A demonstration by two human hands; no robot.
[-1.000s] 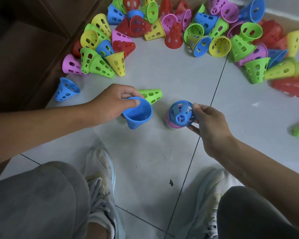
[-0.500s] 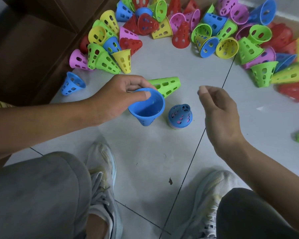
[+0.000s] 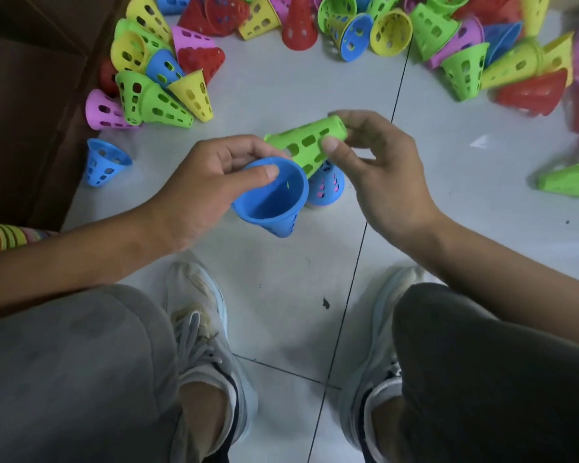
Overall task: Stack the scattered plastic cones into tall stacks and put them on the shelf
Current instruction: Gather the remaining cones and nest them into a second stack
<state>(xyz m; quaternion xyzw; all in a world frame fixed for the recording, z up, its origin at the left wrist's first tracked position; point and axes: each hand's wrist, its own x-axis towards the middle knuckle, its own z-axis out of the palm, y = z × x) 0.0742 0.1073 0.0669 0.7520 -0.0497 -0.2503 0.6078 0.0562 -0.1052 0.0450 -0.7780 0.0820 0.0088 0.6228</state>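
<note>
At the bottom of the frame two knees in grey trousers (image 3: 64,372) and a pair of pale lace-up trainers (image 3: 201,332) rest on the light grey tiled floor (image 3: 274,285), crossed by dark grout lines. Above them, at the centre, the left hand (image 3: 204,185) grips an upturned blue perforated plastic cone (image 3: 274,202) by its rim, thumb inside, its wide mouth facing up toward the camera and its narrow end pointing down at the floor; nothing shows inside it. Just beside it the right hand (image 3: 381,168) pinches the narrow end of a green perforated plastic cone (image 3: 306,143), whose long axis lies near level, narrow tip toward the upper right and wide end toward the blue cone's rim. These two partly hide a short upright stack, a blue cone over a pink one (image 3: 326,187), standing on the floor between the hands. At the left edge lies a strip of stacked multicoloured rims (image 3: 4,237). A lone blue cone (image 3: 102,162) stands left of centre against dark brown wooden furniture (image 3: 30,111). Across the top of the frame lies a loose heap of green, yellow, red, pink and blue cones (image 3: 315,28), lying at all angles, some nested.
</note>
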